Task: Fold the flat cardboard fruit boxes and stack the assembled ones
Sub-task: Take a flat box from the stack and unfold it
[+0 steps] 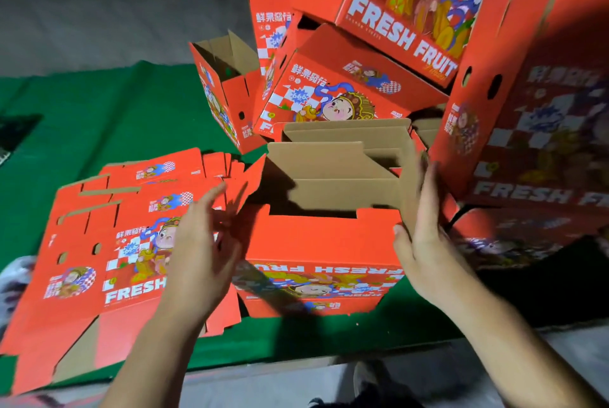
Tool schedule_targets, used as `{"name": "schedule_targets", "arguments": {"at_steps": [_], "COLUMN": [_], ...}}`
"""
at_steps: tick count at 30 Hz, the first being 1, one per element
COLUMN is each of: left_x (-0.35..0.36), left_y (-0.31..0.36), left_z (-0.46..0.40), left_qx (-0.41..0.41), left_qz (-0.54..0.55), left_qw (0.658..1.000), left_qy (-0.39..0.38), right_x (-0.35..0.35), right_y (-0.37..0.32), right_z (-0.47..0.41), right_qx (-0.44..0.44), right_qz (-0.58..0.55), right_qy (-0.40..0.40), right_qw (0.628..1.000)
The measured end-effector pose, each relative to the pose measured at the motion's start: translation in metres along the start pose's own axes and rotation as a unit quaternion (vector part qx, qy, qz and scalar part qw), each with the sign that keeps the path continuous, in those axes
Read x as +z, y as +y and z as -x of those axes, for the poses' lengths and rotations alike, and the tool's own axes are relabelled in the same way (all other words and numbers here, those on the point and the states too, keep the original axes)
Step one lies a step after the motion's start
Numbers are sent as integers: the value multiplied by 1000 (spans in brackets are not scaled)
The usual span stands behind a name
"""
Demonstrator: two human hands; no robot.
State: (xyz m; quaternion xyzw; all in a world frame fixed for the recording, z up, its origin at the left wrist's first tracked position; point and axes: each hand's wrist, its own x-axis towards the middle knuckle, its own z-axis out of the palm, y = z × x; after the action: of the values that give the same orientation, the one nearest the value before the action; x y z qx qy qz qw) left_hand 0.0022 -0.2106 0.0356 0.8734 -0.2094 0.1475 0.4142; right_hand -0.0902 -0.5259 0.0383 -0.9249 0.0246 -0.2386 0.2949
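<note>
Between my two hands stands a half-assembled red fruit box (321, 242), open at the top, its brown cardboard inner flaps (333, 163) folded in steps across the opening. My right hand (420, 229) is at the box's right wall, palm turned toward it, fingers (428, 183) straight and held together, pointing up along the cardboard edge and touching it; the thumb juts out toward the box's near corner. My left hand (201, 242) hovers just off the box's left side, fingers loosely spread and slightly blurred, gripping nothing; whether the fingertips touch the box's angled left flap (252, 177) I cannot tell. Under and to the left of my left hand lies a stack of flat, unfolded red boxes (95, 242), printed side up, on a green cloth (99, 117) covering the counter. Beyond my fingers, a heap of assembled red boxes (356, 78) marked "FRESH FRUIT" leans at mixed angles, one small box (224, 91) open-topped at its left end. To the right of my right hand a tall red box panel (534, 94) rises close by, in shadow.
</note>
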Motion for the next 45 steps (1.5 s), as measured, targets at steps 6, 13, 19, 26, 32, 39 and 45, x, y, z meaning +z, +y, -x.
{"name": "schedule_targets", "arguments": {"at_steps": [6,13,19,26,32,39,45], "left_x": [-14,-6,24,18,28,12,12], "left_y": [9,11,15,3,18,12,27], "left_z": [-27,-56,-58,-48,-46,-9,0], "left_qx": [83,69,63,-56,1,-439,-364], "left_qz": [16,-240,-267,275,-278,206,224], "left_qw": [982,918,948,951,942,866,899], "left_qy": [-169,-307,-160,-132,-188,-121,-90], "right_x": [-12,-11,-4,-7,9,22,19], "right_y": [9,-1,-6,-8,-23,-32,-42], "right_z": [8,23,32,-10,-14,-6,-3], "right_qx": [11,31,72,233,244,232,212], "right_qz": [-45,-63,-28,-229,36,154,209], "right_qy": [-127,-163,-177,-16,-182,-147,-153], "right_qw": [991,984,981,945,952,949,942]}}
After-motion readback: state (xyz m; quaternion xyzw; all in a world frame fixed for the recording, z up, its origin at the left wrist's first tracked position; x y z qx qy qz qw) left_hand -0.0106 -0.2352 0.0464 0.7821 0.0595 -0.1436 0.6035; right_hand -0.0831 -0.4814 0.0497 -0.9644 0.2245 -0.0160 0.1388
